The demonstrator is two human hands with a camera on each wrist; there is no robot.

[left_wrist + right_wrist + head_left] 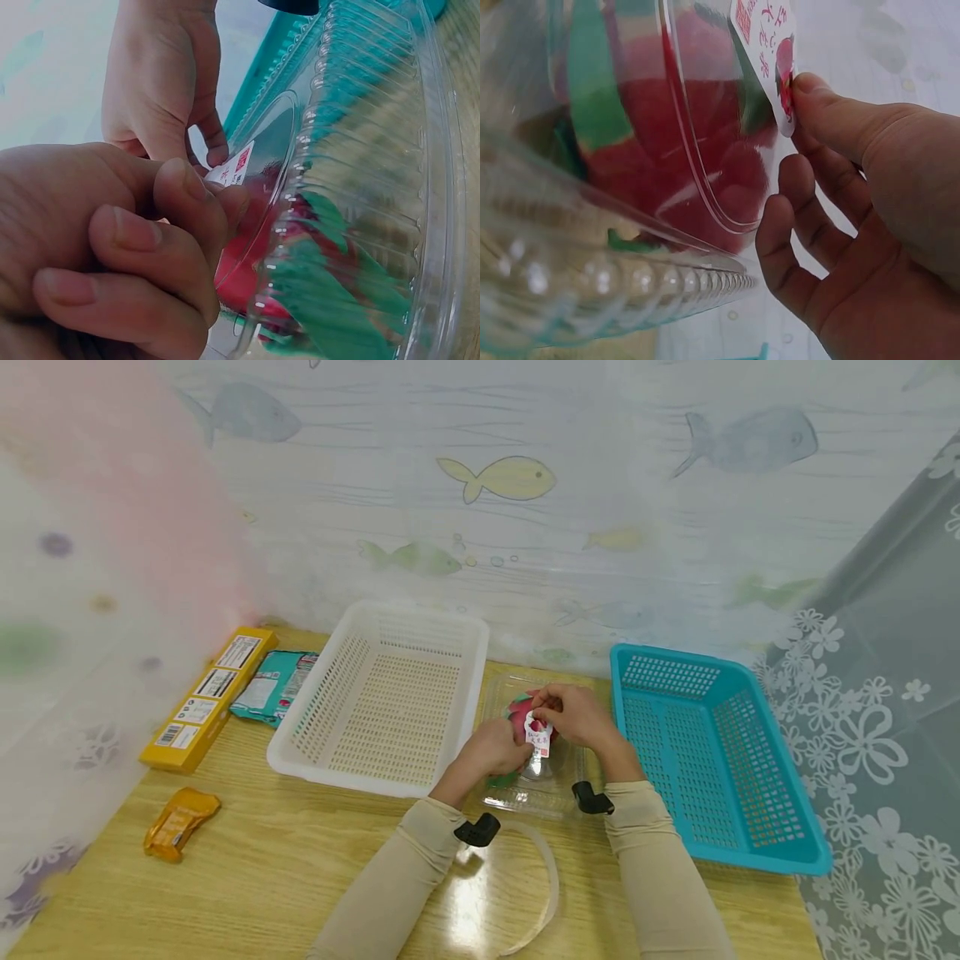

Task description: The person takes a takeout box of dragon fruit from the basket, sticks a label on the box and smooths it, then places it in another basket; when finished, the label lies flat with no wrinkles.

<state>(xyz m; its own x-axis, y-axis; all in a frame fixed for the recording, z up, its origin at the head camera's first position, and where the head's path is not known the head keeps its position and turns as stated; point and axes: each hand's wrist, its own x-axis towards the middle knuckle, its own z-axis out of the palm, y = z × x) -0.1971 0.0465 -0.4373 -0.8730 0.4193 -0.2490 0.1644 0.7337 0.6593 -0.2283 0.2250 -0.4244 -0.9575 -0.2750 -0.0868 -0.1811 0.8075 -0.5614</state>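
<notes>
A clear plastic clamshell box (517,806) stands on the table, with a red and green dragon fruit (652,112) inside. Over its lid is a white sticker label (537,735) bearing a small fruit picture and red characters. My right hand (573,714) pinches one end of this label between thumb and forefinger; its other fingers (799,180) are bent beside the lid. At the label's lower end is my left hand (491,750), its fingers (135,232) curled and the thumb and forefinger meeting at the label's edge. Part of the fruit is hidden behind the hands and label.
Left of the box stands a white plastic basket (375,783); to the right, a blue one (765,860). Farther left lie a yellow carton (210,697), a teal packet (273,685) and an orange packet (180,822). A pale curved strip (551,877) lies near the forearms.
</notes>
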